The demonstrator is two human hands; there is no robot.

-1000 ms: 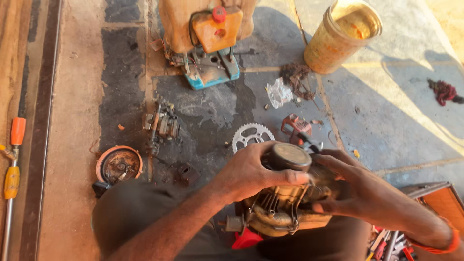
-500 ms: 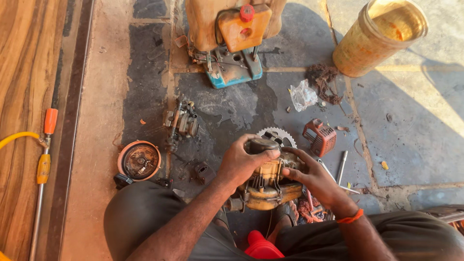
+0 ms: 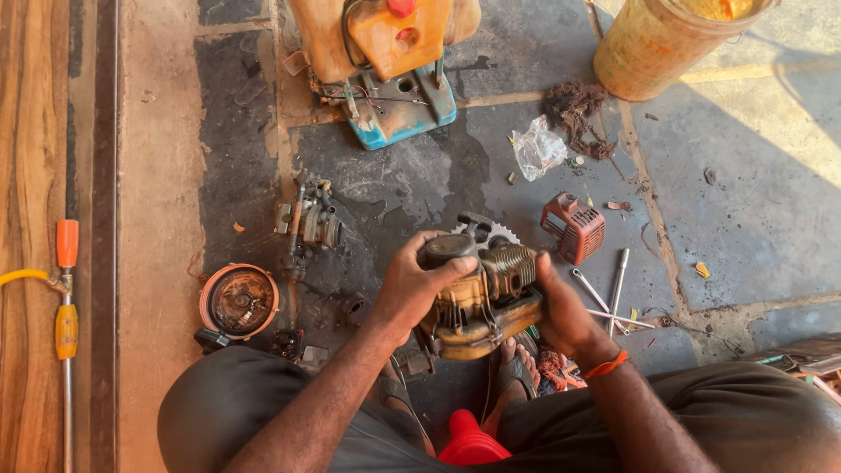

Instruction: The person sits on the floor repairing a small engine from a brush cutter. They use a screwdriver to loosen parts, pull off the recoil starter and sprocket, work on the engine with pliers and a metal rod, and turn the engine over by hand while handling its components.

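Head view: left hand and right hand both closed around a small engine; a toothed sprocket lies just behind.

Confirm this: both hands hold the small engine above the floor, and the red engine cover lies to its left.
Not quite. Both hands, left hand and right hand, do hold the small engine, but the head view shows the red engine cover to its right.
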